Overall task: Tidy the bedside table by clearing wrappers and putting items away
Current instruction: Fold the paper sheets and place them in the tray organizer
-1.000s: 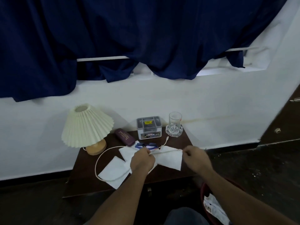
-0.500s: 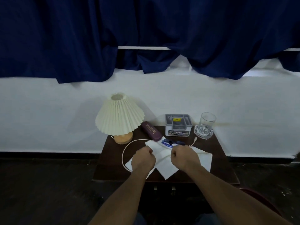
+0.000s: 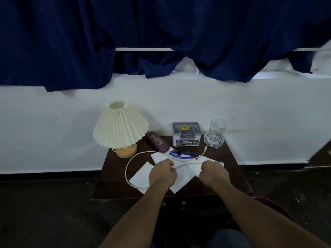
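Observation:
On the dark bedside table [image 3: 234, 181] lie several white paper wrappers [image 3: 140, 178] under a white cable [image 3: 126, 169] that loops out from the lamp. My left hand [image 3: 162, 173] pinches the cable near the middle of the table. My right hand [image 3: 213, 173] is closed on the same cable farther right, over another white wrapper [image 3: 210, 159]. A short stretch of cable runs between my fists. Blue glasses [image 3: 180, 154] lie just behind my hands.
A cream pleated lamp [image 3: 120, 126] stands back left, beside a maroon glasses case [image 3: 156, 141]. At the back are a grey organiser box [image 3: 186, 134] and a glass on a coaster [image 3: 215, 131]. A red bin rim [image 3: 268, 202] shows low right. The floor is dark.
The view has swung so the table sits in the middle. My hands have come closer together along the cable than a second ago, and both still hold it.

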`<state>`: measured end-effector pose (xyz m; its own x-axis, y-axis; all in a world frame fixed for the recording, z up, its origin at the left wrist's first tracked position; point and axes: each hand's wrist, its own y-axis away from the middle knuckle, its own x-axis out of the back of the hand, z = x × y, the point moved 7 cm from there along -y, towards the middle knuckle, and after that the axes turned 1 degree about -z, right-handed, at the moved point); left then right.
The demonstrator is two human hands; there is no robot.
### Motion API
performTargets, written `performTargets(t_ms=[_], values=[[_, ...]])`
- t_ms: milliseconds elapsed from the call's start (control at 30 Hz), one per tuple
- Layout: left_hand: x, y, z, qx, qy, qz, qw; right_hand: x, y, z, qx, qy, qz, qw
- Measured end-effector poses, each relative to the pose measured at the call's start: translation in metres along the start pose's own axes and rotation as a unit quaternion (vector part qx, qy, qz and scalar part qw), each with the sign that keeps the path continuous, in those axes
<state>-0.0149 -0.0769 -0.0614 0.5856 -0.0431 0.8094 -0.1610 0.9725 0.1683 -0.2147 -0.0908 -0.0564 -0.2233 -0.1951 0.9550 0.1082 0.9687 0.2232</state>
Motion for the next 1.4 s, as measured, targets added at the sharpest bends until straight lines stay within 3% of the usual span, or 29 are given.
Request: performTargets(t_ms=[333, 800, 1133, 1300, 1400], values=[[-0.028, -0.037, 0.014, 0.008, 0.026, 0.022, 0.999, 0.002, -0.044, 0.012, -0.053, -0.068, 0.045, 0.995], [-0.046, -0.051, 0.024, -0.003, 0.039, 0.067, 0.997, -0.021, -0.062, 0.068, -0.198, -0.002, 0.047, 0.979], [-0.044, -0.042, 0.027, -0.013, 0.001, 0.043, 0.999, -0.029, -0.063, 0.079, -0.245, -0.232, -0.036, 0.941], [-0.029, -0.037, 0.033, -0.01, 0.012, 0.053, 0.998, 0.002, -0.059, 0.069, -0.238, -0.264, 0.012, 0.935], [-0.022, -0.033, 0.036, 0.015, 0.067, 0.056, 0.996, 0.029, -0.058, 0.049, -0.18, -0.299, 0.037, 0.936]])
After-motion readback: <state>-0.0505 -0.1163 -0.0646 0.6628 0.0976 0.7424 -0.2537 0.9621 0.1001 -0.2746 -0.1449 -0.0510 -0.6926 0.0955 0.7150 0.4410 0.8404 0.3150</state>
